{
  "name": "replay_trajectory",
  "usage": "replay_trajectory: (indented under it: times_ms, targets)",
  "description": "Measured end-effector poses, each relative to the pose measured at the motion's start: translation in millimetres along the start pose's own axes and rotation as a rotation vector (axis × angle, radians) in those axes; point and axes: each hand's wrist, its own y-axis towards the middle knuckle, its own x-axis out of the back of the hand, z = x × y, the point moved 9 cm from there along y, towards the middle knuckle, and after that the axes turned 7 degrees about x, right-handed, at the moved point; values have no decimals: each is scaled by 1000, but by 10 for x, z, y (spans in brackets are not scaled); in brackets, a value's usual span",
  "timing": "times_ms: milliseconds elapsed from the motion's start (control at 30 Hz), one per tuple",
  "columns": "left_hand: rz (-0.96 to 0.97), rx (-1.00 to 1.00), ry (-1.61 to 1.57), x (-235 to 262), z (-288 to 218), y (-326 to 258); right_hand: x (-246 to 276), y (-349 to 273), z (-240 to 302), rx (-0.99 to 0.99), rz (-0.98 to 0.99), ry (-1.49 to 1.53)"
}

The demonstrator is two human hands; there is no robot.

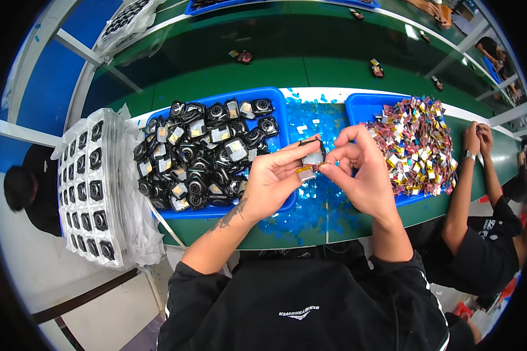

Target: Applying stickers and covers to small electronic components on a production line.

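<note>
Gripping a small black camera part [313, 153] between thumb and fingers, the left hand [272, 178] is closed firmly around it, holding it up above the table [287, 237], just in front of the chest. Right hand [360, 169] is pinching in a fine grip at the lower edge of the same part, thumb and forefinger nearly shut on something tiny, possibly a thin tab or film; it is too small to tell. Both hands are meeting in the middle, wrists bent inward, forearms rising from the lower edge, the left one tattooed.

Judging by this, the fitting or peeling step on one part is under way, and the next move is calling for a steady left hold while the right fingers are working precisely.

Below the hands, blue scraps [310, 205] are lying scattered. To the left, a blue tray [275, 96] is holding many black camera parts; to the right, another blue tray [360, 105] is holding colourful small pieces [416, 146]. A neighbouring person's arms [468, 175] are resting at far right.
</note>
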Motion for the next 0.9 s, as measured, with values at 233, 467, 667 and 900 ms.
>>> replay_trajectory:
  times_ms: [233,467,667,900]
  targets:
    - [-41,-12,69,-19,11,-7,-6,21,75,76,-17,-230]
    - [-231,-63,-12,-5,21,-28,-130,-3,54,192,-73,-232]
    - [-257,-105,-45,126,-17,-93,-264,147,12,137,-7,-117]
    - [-446,-165,128,304,-125,-121,-304,1018,-71,91,219,-80]
